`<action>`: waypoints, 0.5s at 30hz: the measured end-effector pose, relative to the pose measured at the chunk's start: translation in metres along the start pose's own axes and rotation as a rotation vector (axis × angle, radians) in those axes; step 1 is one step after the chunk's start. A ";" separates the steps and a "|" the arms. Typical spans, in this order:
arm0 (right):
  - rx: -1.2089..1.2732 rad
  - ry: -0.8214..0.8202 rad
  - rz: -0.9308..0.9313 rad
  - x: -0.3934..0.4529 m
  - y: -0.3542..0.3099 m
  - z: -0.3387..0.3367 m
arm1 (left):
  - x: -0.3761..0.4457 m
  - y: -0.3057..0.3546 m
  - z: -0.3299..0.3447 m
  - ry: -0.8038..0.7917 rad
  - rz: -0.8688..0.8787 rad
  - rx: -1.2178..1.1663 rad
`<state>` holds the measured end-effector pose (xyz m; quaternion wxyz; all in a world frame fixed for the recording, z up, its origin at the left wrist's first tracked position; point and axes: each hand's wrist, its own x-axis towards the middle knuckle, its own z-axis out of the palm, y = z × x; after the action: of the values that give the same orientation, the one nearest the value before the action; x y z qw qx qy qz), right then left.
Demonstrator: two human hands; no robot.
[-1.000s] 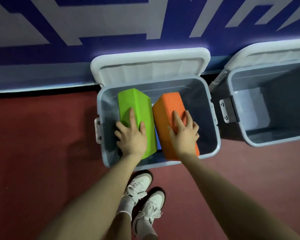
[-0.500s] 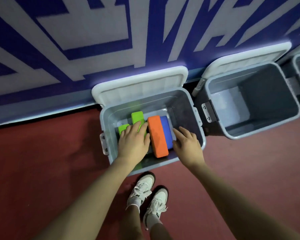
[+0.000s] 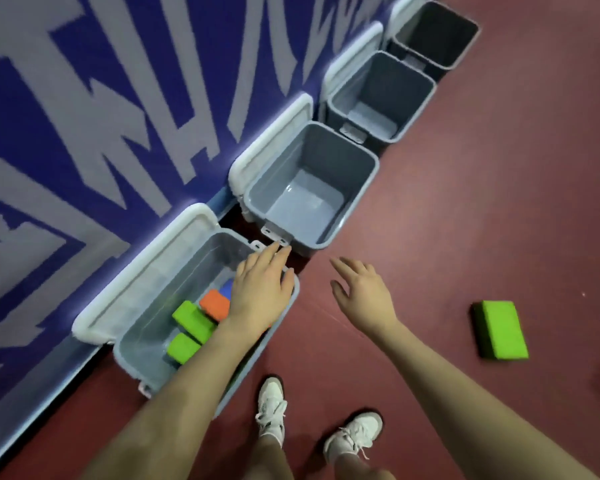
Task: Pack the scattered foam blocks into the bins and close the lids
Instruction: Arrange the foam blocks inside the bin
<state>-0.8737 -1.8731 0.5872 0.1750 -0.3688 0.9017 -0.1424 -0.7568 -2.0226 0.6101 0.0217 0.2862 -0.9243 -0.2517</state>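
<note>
The blue block [image 3: 226, 288] in the nearest bin [image 3: 142, 355] was largely hidden behind the left hand [image 3: 260, 292], and only part of the orange block [image 3: 215, 304] was seen beside it. Two green blocks [image 3: 193, 322] were seen deeper in that bin, one partly covered by the left forearm. The farthest bin [image 3: 437, 32] was too dark inside for anything to be made out. The wall lettering [image 3: 118, 98] was blurred. The left hand was held over the nearest bin's far corner, fingers straight and together, nothing in its grip. The right hand [image 3: 361, 292] was held above the floor [image 3: 465, 202] just beyond that bin's rim, fingers spread loosely, grip empty. A loose green block [image 3: 501, 330] was seen flat on the floor, well apart from the nearest bin. That bin's lid [image 3: 142, 271] was leaned open against the wall.
</note>
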 end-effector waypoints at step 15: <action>0.082 0.358 0.665 -0.258 0.272 -0.119 | -0.034 0.359 0.147 -0.365 0.794 0.199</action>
<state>-0.9192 -1.4866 0.6432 0.0658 -0.0182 0.9820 -0.1759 -0.9409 -1.6832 0.6572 -0.0746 -0.1390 -0.9709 -0.1801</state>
